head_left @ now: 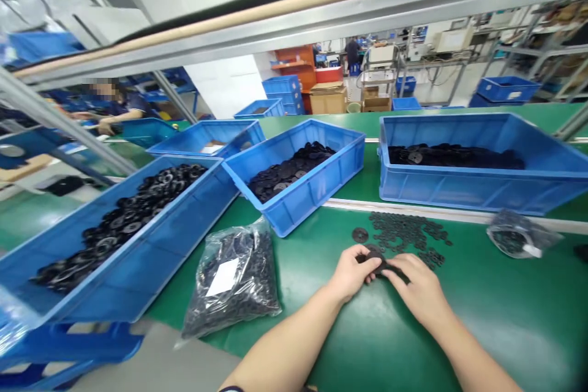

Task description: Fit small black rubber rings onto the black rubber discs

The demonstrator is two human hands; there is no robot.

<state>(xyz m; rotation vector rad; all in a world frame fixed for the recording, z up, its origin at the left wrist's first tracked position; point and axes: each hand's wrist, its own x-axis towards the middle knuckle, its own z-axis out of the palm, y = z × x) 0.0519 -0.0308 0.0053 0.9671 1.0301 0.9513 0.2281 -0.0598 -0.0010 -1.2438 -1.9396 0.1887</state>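
Near the middle of the green table, my left hand [353, 271] is closed on a dark round disc [375, 261]. Just to its right, my right hand [416, 285] has its fingers pinched at the disc's edge; a dark piece shows between its thumb and fingers, too small to make out. One more black disc [360, 234] lies flat beyond my left hand. Many small black rings [402, 229] are spread on the table past both hands.
Blue bins of black parts stand at the left [184, 245], centre [316, 187] and right [459, 187]. A clear bag of black parts [243, 282] lies left of my arms, a smaller bag [517, 236] at the right. A person [131, 104] sits at the far left.
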